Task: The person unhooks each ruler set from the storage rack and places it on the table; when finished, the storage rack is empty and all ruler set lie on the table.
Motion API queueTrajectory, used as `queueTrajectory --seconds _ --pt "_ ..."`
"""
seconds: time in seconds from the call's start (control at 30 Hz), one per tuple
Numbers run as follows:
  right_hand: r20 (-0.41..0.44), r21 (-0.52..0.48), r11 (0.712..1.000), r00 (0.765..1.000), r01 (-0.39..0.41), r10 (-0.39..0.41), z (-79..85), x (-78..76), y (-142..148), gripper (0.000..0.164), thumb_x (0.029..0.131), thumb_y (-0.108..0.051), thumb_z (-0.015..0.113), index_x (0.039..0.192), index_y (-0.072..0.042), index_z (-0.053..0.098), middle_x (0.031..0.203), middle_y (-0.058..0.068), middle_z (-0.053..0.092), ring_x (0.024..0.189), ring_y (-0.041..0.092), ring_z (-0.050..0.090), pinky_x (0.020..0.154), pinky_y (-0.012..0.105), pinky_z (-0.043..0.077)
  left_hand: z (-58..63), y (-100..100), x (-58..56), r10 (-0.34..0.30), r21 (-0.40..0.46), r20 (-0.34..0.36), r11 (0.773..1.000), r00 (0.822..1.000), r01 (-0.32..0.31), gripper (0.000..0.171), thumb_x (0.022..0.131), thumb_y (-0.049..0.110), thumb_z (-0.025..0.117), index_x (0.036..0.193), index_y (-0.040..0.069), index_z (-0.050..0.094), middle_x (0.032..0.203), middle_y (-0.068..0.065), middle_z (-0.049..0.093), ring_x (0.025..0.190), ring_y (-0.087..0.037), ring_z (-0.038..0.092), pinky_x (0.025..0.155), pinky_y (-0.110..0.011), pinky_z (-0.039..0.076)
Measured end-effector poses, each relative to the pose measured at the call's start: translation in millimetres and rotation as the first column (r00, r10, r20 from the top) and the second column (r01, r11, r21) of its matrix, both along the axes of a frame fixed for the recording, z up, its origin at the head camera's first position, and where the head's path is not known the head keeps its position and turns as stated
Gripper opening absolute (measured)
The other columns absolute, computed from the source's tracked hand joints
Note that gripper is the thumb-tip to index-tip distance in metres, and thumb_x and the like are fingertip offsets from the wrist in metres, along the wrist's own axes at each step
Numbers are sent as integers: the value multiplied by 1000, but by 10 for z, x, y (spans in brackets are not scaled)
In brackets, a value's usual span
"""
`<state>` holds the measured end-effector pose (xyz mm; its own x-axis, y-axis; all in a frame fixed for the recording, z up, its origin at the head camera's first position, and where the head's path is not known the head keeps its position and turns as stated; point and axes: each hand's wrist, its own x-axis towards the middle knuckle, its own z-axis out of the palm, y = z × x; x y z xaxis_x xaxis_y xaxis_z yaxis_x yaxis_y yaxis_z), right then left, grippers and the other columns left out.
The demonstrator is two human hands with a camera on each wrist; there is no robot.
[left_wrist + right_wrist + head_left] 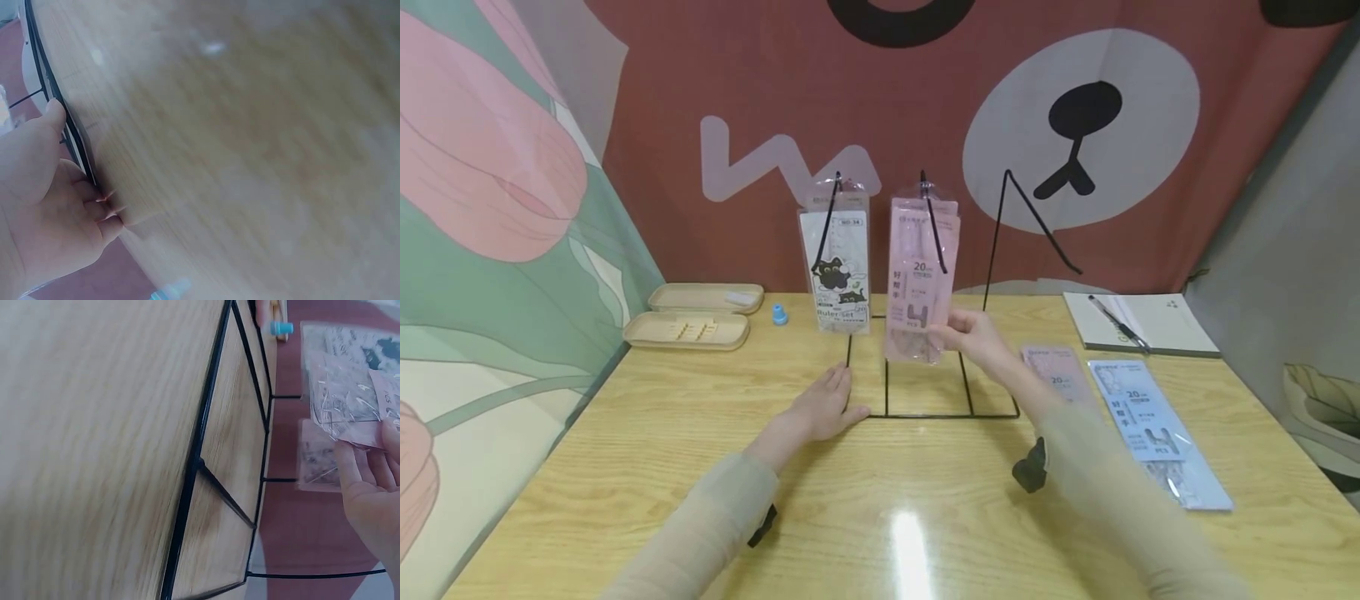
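Observation:
My right hand (973, 337) pinches the lower right edge of a pink ruler-set packet (917, 250) between thumb and fingers. That packet hangs from the middle hook of a black wire rack (951, 416), in front of another pink one (317, 459), seen below it in the right wrist view. On the left hook hangs a white ruler-set packet (838, 250) with black cat drawings. My left hand (823, 406) rests at the rack's front left corner, fingers extended. In the left wrist view its thumb lies along the black base bar (75, 134).
The rack's right hook (1041, 217) carries nothing. Right of the rack lie a pink packet (1052, 367), blue packets (1138, 408) and a notebook (1172, 321) with a pen (1118, 323). An open beige case (688, 331) and a small blue item (779, 314) are at the back left.

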<state>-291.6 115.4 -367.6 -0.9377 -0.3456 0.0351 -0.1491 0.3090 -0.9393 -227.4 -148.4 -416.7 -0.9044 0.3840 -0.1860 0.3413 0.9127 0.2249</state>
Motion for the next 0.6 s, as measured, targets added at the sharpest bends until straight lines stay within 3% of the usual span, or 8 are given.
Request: queueTrajectory --seconds 0.17,0.37,0.6 --pt "17 49 998 999 -38 37 58 257 97 41 88 -33 64 122 -10 62 114 10 69 100 23 68 99 48 48 15 0 -2 -1 -8 -7 1000 1000 1 79 98 49 38 147 -9 15 155 -25 11 145 -36 12 121 -42 14" --pt "34 88 995 999 -40 37 62 648 226 38 86 -32 67 115 -9 66 109 8 71 101 22 67 102 56 42 57 -1 14 10 -5 3 1000 1000 -10 78 98 48 39 147 -8 15 155 -24 11 145 -36 12 121 -43 14" --pt "60 51 994 993 -102 99 15 1069 440 35 87 -25 66 111 -1 66 110 15 69 99 17 67 93 45 52 42 18 5 -6 -2 -5 1000 1000 6 77 98 48 39 146 -9 16 155 -25 12 145 -37 13 120 -43 15"
